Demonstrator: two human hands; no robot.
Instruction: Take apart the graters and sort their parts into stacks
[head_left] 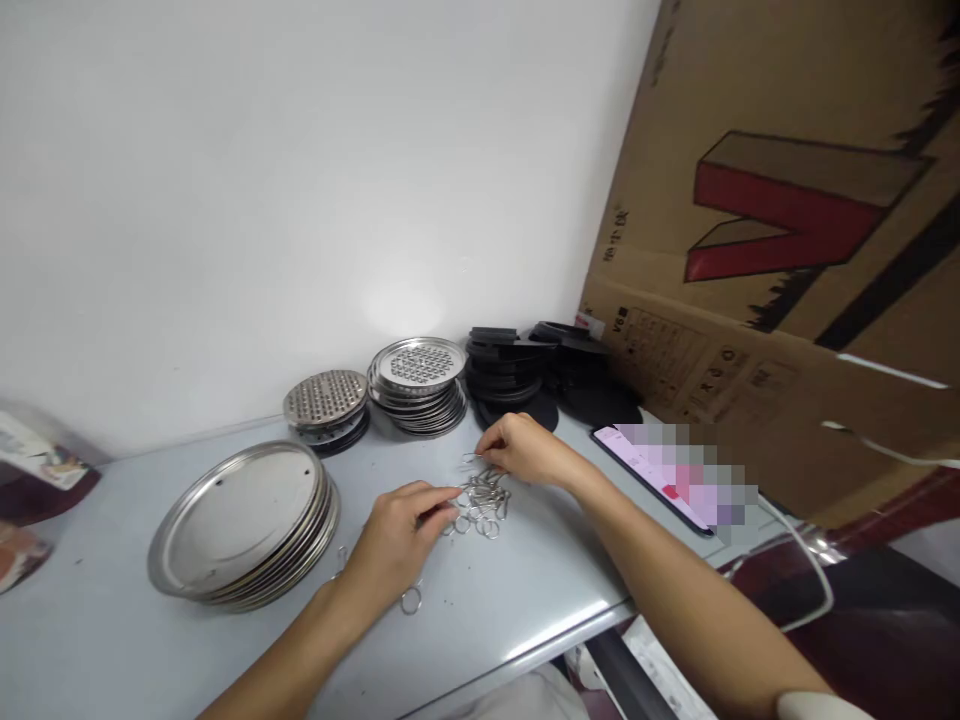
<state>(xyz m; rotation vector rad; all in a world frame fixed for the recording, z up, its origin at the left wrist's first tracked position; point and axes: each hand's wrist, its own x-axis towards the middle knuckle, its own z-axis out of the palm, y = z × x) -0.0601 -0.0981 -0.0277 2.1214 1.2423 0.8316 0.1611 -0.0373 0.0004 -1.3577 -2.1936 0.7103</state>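
A small pile of shiny metal rings and thin wire-like pieces lies on the grey tabletop between my hands. At its far side my right hand pinches a thin metal wire piece, which sticks out to the left of the fingertips. My left hand reaches the pile's left edge, its thumb and forefinger close together and the other fingers curled. Whatever is in that pinch is too small to make out. A loose metal ring lies below the left hand, and another small metal piece shows beside the left wrist.
Round metal plates are stacked at left. Behind stand perforated grater discs, another disc stack and black round parts. A phone lies at right by a cardboard box; a white cable hangs nearby.
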